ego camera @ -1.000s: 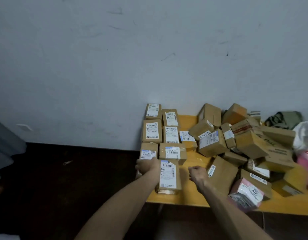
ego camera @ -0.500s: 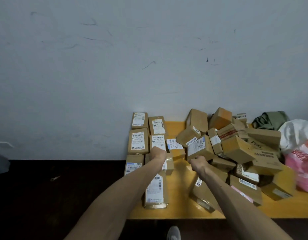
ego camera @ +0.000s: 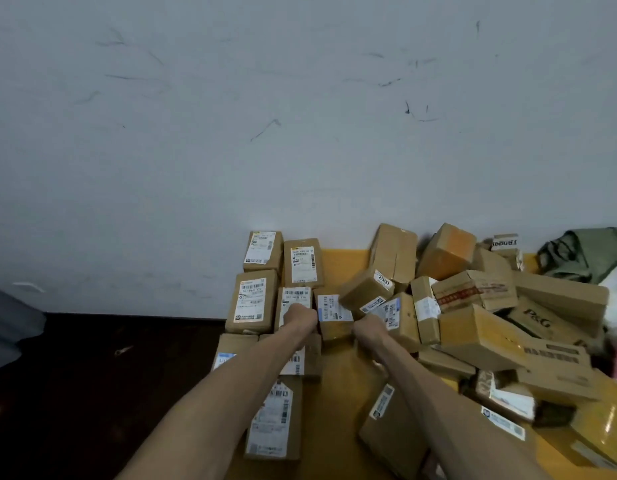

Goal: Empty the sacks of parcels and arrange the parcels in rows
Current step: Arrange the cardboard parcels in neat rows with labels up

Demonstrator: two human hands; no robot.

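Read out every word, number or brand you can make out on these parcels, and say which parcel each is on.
"2007": white sticker on the tilted box mid-pile.
"P&G": side of the long box, right of the pile.
Black print on the small box by the wall: upside down, unreadable.
Red print on the taped box: blurred.
Shipping labels on the rowed parcels: too small to read.

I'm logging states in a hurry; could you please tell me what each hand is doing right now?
Left hand: fingers hidden, cannot be told.
Right hand: fingers hidden, cannot be told.
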